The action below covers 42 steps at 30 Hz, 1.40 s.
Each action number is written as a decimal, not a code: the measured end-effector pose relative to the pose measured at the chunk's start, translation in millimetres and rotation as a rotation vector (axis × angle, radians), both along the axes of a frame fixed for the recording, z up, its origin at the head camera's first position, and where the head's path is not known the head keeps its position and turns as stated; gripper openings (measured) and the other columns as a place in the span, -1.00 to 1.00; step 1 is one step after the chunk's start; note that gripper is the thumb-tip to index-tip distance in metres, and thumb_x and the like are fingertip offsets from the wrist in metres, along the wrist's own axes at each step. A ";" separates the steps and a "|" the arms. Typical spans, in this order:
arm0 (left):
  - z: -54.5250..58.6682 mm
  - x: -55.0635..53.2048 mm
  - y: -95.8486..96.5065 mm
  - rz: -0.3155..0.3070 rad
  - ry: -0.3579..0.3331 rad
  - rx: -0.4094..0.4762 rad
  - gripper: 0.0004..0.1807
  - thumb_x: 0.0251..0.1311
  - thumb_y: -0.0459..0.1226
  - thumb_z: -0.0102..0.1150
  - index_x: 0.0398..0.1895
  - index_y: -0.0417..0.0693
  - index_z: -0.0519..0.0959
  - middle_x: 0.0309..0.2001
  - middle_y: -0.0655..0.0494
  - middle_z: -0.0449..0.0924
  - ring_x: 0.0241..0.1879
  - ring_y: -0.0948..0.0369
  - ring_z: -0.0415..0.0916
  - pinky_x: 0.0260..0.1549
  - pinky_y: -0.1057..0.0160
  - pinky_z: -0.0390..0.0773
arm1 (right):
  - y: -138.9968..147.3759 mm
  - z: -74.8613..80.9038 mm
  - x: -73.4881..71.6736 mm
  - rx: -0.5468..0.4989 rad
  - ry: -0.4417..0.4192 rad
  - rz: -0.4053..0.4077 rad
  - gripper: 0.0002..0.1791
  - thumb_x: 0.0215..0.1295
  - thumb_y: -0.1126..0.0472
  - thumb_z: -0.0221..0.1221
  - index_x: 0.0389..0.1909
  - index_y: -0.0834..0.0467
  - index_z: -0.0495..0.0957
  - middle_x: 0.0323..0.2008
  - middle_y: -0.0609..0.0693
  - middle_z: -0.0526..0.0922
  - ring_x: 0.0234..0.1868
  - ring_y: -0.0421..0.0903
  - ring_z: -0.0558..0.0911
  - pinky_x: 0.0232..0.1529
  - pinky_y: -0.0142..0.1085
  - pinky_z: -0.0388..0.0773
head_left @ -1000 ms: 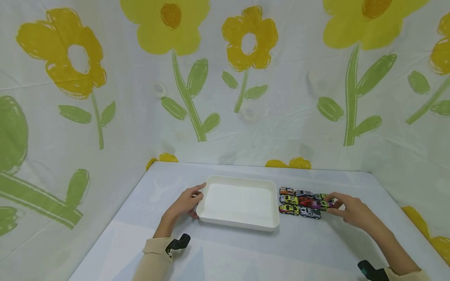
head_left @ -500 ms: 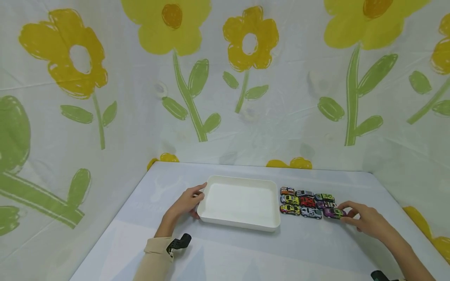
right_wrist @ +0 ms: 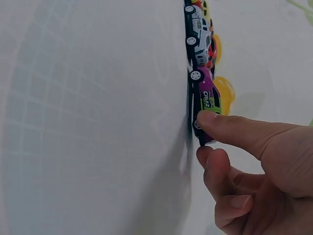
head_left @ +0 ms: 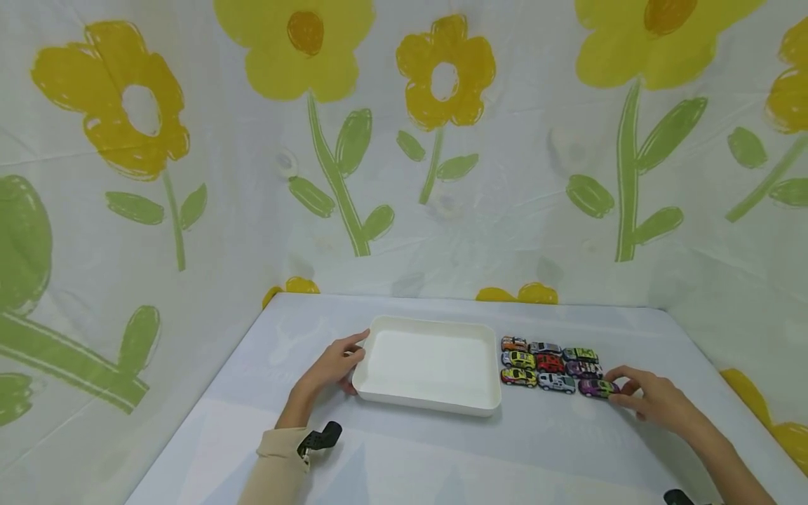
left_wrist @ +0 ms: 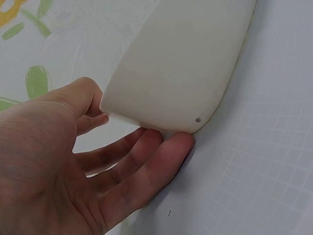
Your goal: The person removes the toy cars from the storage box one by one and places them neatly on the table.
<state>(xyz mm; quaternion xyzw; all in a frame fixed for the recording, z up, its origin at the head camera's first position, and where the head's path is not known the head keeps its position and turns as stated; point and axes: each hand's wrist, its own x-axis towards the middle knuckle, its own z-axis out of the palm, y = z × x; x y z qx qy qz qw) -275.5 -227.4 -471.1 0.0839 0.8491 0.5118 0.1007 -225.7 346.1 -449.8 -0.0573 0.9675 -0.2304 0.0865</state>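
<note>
My left hand (head_left: 331,363) holds the left end of a shallow white tray (head_left: 429,365). In the left wrist view one fingertip is at the rim and others press the outer wall of the tray (left_wrist: 171,63) near its lower corner. To the right, several small toy cars lie in a tight block of rows. At the block's near right corner my right hand (head_left: 659,403) pinches a purple and green toy car (head_left: 598,388). The right wrist view shows the thumb on this car (right_wrist: 208,95) at its outer end, lined up behind a silver-white car (right_wrist: 198,36).
A red car (head_left: 549,362) is mid-block, and a yellow-green car (head_left: 580,355) stands at the far right corner. The block sits close beside the tray's right wall. Flower-printed cloth walls (head_left: 505,231) enclose the white table (head_left: 404,456) at the back and sides.
My right hand has moved the purple and green car right and toward me, from over the middle row to the end of the near row. The left hand and tray have stayed put.
</note>
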 end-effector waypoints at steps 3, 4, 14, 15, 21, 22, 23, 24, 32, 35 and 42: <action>0.0 1.1 0.3 0.001 -0.008 -0.005 -0.41 0.45 -0.25 -0.04 0.52 0.04 0.17 0.18 -0.32 0.46 -0.40 0.11 0.63 -0.67 0.07 0.71 | -2.0 -1.7 1.0 0.001 -0.015 -0.008 -0.55 0.27 0.11 0.26 0.12 0.21 0.47 -0.30 0.04 0.66 -0.49 -0.13 0.52 -0.51 -0.30 0.48; 0.1 1.3 0.3 0.000 -0.008 -0.006 -0.41 0.45 -0.25 -0.05 0.52 0.04 0.17 0.18 -0.32 0.46 -0.40 0.12 0.62 -0.67 0.07 0.71 | -2.5 -2.2 1.5 0.002 -0.018 -0.012 -0.54 0.27 0.11 0.27 0.12 0.21 0.47 -0.31 0.04 0.66 -0.49 -0.13 0.51 -0.51 -0.30 0.47; -0.3 -0.6 0.4 0.017 -0.003 -0.011 -0.41 0.44 -0.25 -0.05 0.51 0.07 0.19 0.17 -0.30 0.47 -0.43 0.12 0.61 -0.66 0.09 0.71 | -3.2 -6.1 6.7 -0.006 0.022 -0.037 -0.55 0.26 0.10 0.27 0.12 0.18 0.47 -0.31 0.05 0.65 -0.50 -0.13 0.52 -0.51 -0.30 0.46; -0.8 -0.9 0.3 0.016 -0.002 -0.009 -0.41 0.44 -0.25 -0.05 0.51 0.08 0.19 0.17 -0.30 0.47 -0.43 0.12 0.62 -0.66 0.08 0.71 | -3.6 -6.9 7.2 -0.007 0.028 -0.041 -0.55 0.26 0.10 0.27 0.11 0.18 0.48 -0.31 0.05 0.65 -0.51 -0.13 0.52 -0.51 -0.31 0.45; -1.5 1.3 -0.1 -0.001 -0.008 -0.006 -0.41 0.44 -0.25 -0.06 0.52 0.04 0.18 0.18 -0.32 0.47 -0.39 0.12 0.62 -0.65 0.07 0.72 | -6.2 -10.3 12.5 -0.012 0.041 -0.055 -0.55 0.24 0.14 0.28 0.11 0.19 0.48 -0.31 0.06 0.68 -0.53 -0.14 0.52 -0.56 -0.35 0.40; -1.2 1.7 -0.1 -0.001 -0.009 -0.005 -0.41 0.44 -0.25 -0.06 0.52 0.05 0.17 0.17 -0.31 0.47 -0.39 0.12 0.61 -0.65 0.07 0.72 | -6.5 -10.1 12.8 -0.010 0.048 -0.056 -0.56 0.24 0.15 0.28 0.11 0.20 0.49 -0.31 0.06 0.68 -0.53 -0.14 0.52 -0.56 -0.36 0.40; -0.9 2.0 0.0 0.002 -0.010 -0.002 -0.41 0.45 -0.25 -0.06 0.52 0.06 0.18 0.17 -0.31 0.47 -0.39 0.12 0.61 -0.65 0.07 0.72 | -7.0 -9.4 12.6 -0.006 0.052 -0.060 -0.57 0.24 0.16 0.28 0.11 0.20 0.49 -0.31 0.06 0.68 -0.54 -0.14 0.52 -0.57 -0.36 0.39; -0.6 2.2 0.1 0.006 -0.010 0.001 -0.41 0.44 -0.25 -0.06 0.52 0.06 0.18 0.16 -0.30 0.47 -0.40 0.12 0.61 -0.65 0.07 0.72 | -7.3 -8.6 12.2 -0.004 0.057 -0.063 -0.57 0.24 0.16 0.28 0.11 0.20 0.48 -0.31 0.06 0.68 -0.54 -0.14 0.52 -0.56 -0.36 0.39; -0.6 1.0 0.7 0.010 -0.003 0.002 -0.41 0.44 -0.26 -0.06 0.52 0.06 0.18 0.16 -0.30 0.47 -0.39 0.12 0.61 -0.65 0.08 0.72 | -10.4 -3.9 9.6 -0.005 0.036 -0.088 -0.49 0.20 0.13 0.32 0.10 0.27 0.44 -0.30 0.14 0.68 -0.50 -0.15 0.54 -0.51 -0.33 0.50; -0.6 1.4 0.5 0.008 -0.002 0.000 -0.40 0.44 -0.26 -0.06 0.52 0.05 0.17 0.17 -0.31 0.46 -0.41 0.12 0.61 -0.65 0.08 0.72 | -10.7 -4.0 9.4 -0.010 0.037 -0.092 -0.48 0.19 0.13 0.33 0.08 0.29 0.43 -0.30 0.16 0.68 -0.50 -0.15 0.56 -0.51 -0.33 0.54; -1.1 1.7 1.5 0.023 -0.011 0.007 -0.41 0.43 -0.25 -0.05 0.51 0.09 0.20 0.15 -0.27 0.48 -0.45 0.12 0.60 -0.65 0.08 0.72 | -8.8 -4.6 9.0 -0.017 0.050 -0.107 -0.48 0.17 0.12 0.34 0.07 0.29 0.44 -0.31 0.13 0.69 -0.50 -0.16 0.58 -0.50 -0.32 0.50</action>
